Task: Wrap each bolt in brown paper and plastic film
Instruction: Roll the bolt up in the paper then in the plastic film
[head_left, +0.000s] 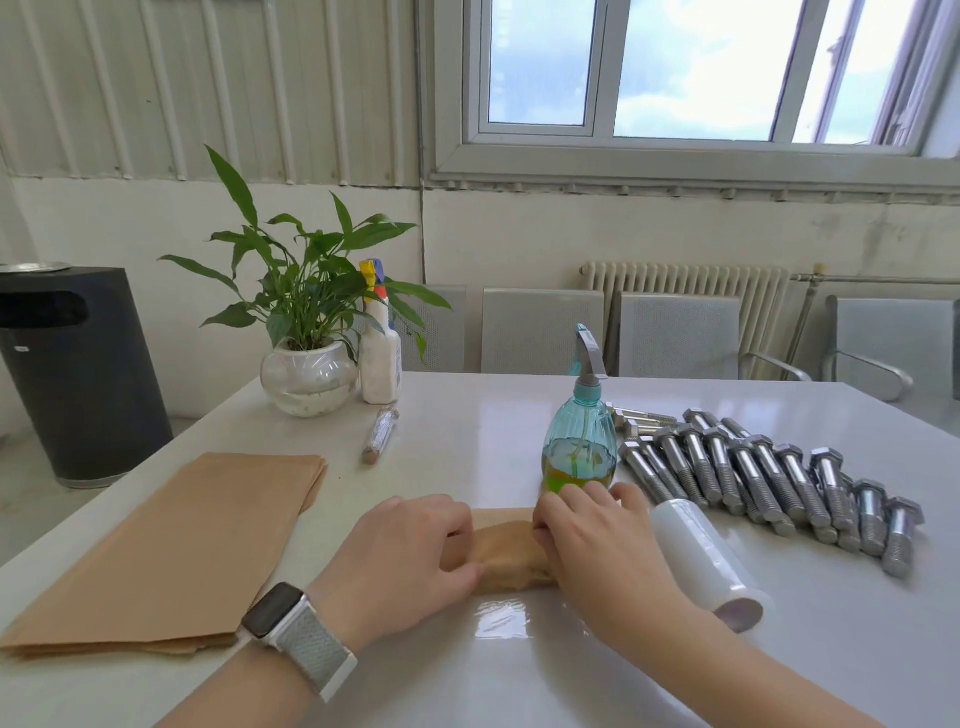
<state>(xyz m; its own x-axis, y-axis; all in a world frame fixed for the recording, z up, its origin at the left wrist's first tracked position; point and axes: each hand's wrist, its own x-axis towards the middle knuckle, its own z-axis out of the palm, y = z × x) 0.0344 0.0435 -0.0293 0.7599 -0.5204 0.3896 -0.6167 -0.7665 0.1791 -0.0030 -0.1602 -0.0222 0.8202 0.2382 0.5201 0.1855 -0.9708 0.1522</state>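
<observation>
light: bright daylight from window (675, 67) | glare: table (498, 618) sheen | edges: wide-angle bending | focus: sharp

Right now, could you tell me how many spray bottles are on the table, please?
2: a white spray bottle stands beside the potted plant, and a blue spray bottle stands mid-table, just beyond the right hand.

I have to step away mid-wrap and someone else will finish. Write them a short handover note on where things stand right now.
Left hand and right hand both grip the paper-wrapped bolt, which lies on a sheet of plastic film.
Film roll lies to the right; brown paper stack to the left.
Done: one finished wrapped bolt near the plant.
Left: film this bolt, then wrap the bare bolts at right.
</observation>
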